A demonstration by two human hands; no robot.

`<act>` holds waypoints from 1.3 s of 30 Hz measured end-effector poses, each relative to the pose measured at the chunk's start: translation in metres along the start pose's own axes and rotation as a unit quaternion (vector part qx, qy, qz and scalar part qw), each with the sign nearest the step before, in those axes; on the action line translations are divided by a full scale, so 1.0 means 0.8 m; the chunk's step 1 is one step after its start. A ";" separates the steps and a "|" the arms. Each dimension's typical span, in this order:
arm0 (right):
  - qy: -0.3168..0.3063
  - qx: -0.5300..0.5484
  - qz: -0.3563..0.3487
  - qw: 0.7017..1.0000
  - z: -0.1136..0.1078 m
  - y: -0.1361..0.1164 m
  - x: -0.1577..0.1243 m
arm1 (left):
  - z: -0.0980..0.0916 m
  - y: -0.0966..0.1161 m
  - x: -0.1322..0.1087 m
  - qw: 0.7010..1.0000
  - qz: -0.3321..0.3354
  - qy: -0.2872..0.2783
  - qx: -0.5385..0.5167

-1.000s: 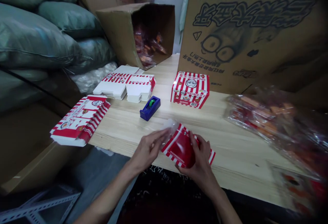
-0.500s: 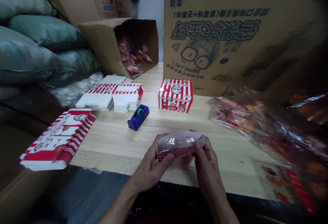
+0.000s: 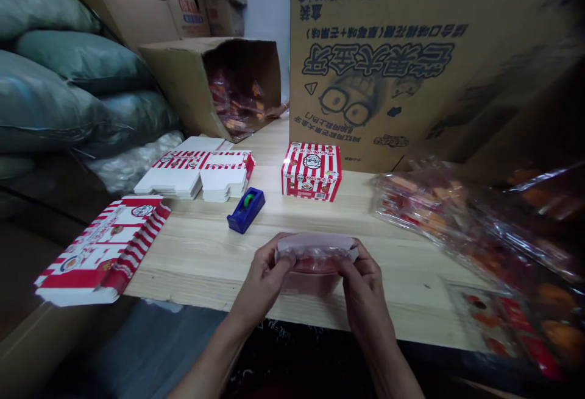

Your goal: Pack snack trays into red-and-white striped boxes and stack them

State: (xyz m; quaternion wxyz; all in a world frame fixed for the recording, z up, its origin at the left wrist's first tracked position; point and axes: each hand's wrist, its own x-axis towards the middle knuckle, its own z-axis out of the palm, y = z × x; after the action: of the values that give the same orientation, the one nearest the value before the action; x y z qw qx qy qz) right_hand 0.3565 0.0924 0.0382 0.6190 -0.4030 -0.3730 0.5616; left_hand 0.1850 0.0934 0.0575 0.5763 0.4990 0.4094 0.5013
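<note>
Left hand (image 3: 264,274): fingers are pinching one end of a white-and-red packet with clear plastic film (image 3: 316,264).
Right hand (image 3: 366,277): fingers are pinching its other end, the packet sitting between.
Blue tape dispenser (image 3: 245,211): resting beyond the left fingers.
Red-and-white striped box (image 3: 311,170): standing farther ahead.

Dim, cool light throughout, darkest toward the right edge. At the back, a narrow strip of pale wall (image 3: 266,15), with stacked cartons (image 3: 183,14) just beside it. Along the left, plump greyish-green sacks (image 3: 43,103) piled in layers. Below the pale wood-grain surface (image 3: 196,259), grey floor (image 3: 171,338).
</note>
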 end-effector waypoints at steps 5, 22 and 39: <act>0.020 -0.020 0.026 0.999 0.002 -0.001 -0.002 | 0.016 0.004 -0.007 0.997 -0.002 0.059 -0.051; 0.088 0.094 0.286 0.949 -0.053 0.064 -0.097 | 0.024 -0.094 -0.091 0.929 -0.275 0.128 -0.212; 0.077 0.094 0.282 0.952 -0.061 0.046 -0.108 | -0.003 -0.082 -0.100 0.884 -0.345 0.060 -0.309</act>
State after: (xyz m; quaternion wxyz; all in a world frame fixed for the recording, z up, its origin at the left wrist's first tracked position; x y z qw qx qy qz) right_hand 0.3788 0.0043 -0.0162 0.4979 -0.4737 -0.1407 0.7127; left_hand 0.1809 0.0152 -0.0101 0.8121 0.0918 0.4135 0.4013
